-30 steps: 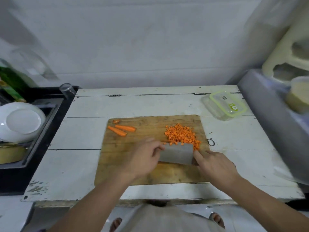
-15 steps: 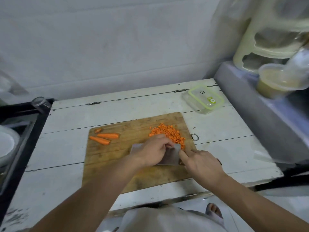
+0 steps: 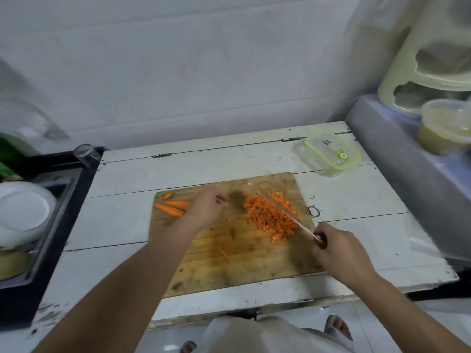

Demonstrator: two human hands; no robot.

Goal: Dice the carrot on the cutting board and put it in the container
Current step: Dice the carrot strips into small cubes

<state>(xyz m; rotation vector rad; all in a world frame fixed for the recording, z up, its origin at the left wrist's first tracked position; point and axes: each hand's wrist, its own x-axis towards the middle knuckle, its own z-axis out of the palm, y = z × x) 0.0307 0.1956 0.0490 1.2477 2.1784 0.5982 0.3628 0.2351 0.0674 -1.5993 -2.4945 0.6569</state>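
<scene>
The right hand [image 3: 339, 250] gripped the knife [image 3: 285, 212], now turned edge-down through the diced carrot [image 3: 270, 217] on the cutting board [image 3: 224, 263]; the left hand [image 3: 207, 207], loosely curled and empty, had let go of the blade. Carrot sticks [image 3: 173, 207] remained uncut, and the container [image 3: 331, 155] still waited beyond the board.

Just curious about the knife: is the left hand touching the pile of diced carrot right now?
Apart. The head view shows bare cutting board between the left hand and the diced carrot; the hand is lifted beside the pile.

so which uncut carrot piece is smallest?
The stub at the cutting board's far left corner; the two carrot sticks nearer the person are longer.
</scene>
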